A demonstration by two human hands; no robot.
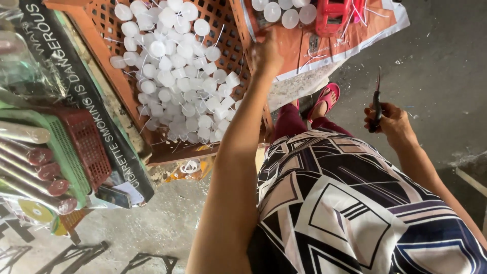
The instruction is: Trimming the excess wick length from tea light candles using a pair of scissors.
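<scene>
Reaching up, the left hand (266, 53) rests on the right rim of the orange crate (238, 30), fingers curled together against the edge. The crate holds a heap of white candles (177, 76) with thin wicks, piled toward its lower right corner. The right hand (390, 122) is well apart from the crate, fingers clamped on a dark pair of scissors (376, 104) pointing upward. More white candles (284, 11) lie on an orange sheet (355, 35) beside a red tray (332, 14).
</scene>
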